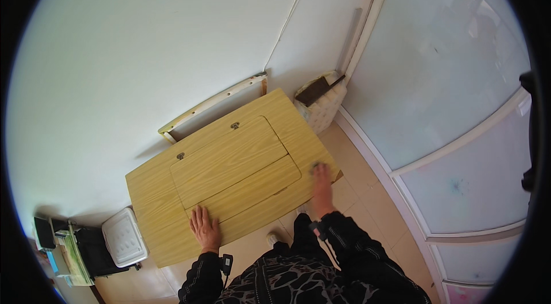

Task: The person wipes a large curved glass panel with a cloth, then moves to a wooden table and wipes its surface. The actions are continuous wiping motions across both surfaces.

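Observation:
A wooden table (150, 213) with a hinged, round-cornered panel (232, 157) in its top stands before me. My left hand (204, 228) lies flat on the near edge of the tabletop, fingers slightly apart, holding nothing. Near the right end of the top is my right hand (322, 183), somewhat blurred. A small dark object (315, 167) shows at its fingertips; what it is and whether it is gripped cannot be made out. Two metal hinges (235, 125) sit along the panel's far side.
A wooden frame (215, 103) leans between the table and the wall. Beyond the right corner stands a quilted-looking white bundle (323, 110) with a dark brush-like object (313, 91) on top. A white plastic lidded box (125, 239) is at left. Framed glass panels (430, 88) rise at right.

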Motion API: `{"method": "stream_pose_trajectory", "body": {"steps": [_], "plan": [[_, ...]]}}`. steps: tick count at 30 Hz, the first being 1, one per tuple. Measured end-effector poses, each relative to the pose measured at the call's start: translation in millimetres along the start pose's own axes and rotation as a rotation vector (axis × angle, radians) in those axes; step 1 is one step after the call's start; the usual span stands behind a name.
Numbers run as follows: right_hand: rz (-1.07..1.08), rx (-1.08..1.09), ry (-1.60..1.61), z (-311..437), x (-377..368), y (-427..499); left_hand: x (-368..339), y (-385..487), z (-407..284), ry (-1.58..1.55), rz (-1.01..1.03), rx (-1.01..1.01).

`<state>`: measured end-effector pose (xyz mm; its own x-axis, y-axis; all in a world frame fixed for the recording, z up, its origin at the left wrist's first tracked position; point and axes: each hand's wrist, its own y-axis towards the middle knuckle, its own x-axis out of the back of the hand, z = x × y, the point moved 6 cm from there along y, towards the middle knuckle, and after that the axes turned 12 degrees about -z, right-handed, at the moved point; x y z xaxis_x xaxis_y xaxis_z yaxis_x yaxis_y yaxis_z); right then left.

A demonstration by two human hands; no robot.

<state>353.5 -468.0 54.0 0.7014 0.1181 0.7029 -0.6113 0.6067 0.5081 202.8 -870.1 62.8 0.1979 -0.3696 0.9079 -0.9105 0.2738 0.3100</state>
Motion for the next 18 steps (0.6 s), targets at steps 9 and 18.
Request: {"method": "stream_pose_trajectory", "body": {"steps": [9, 18], "plan": [[0.176, 0.327, 0.164, 102, -25, -41, 10, -3, 3, -0.011, 0.008, 0.015], [0.094, 0.181, 0.262, 103, -34, -34, 13, -2, -1, -0.019, -0.019, 0.010]]}}
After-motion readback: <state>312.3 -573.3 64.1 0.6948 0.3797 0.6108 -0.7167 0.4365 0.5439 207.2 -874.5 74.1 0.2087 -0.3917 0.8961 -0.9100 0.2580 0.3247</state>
